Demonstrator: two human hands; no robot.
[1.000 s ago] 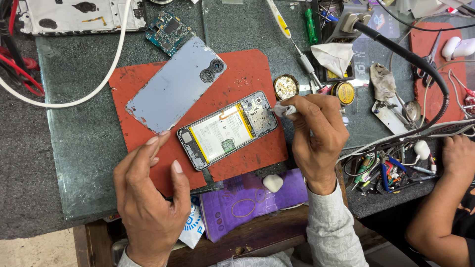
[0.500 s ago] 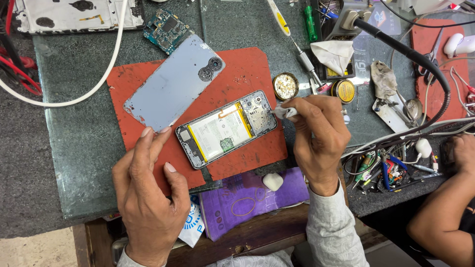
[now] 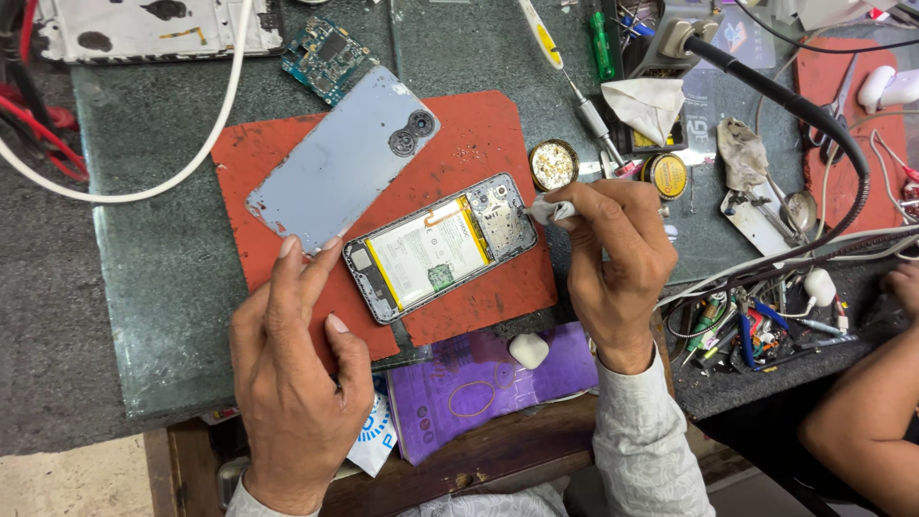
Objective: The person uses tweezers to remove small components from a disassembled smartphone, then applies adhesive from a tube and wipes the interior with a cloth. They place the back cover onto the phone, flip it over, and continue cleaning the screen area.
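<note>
An opened phone (image 3: 440, 246) lies on a red mat (image 3: 479, 144), its battery and inner parts showing. My left hand (image 3: 292, 364) rests on the mat with its fingertips against the phone's lower left end. My right hand (image 3: 613, 258) pinches a small white tool (image 3: 546, 211) whose tip touches the phone's upper right corner. The detached pale blue back cover (image 3: 340, 163) lies on the mat just above the phone.
A green circuit board (image 3: 325, 53), screwdrivers (image 3: 593, 105), two round tins (image 3: 553, 165), a crumpled cloth (image 3: 646, 103), cables and tools crowd the bench. A purple packet (image 3: 479, 383) and white lump (image 3: 528, 350) lie near the front edge. Another person's arm (image 3: 871, 421) is at lower right.
My left hand has slid up so its fingers press the phone's lower end. My right hand stays at the phone's upper corner with the tool.
</note>
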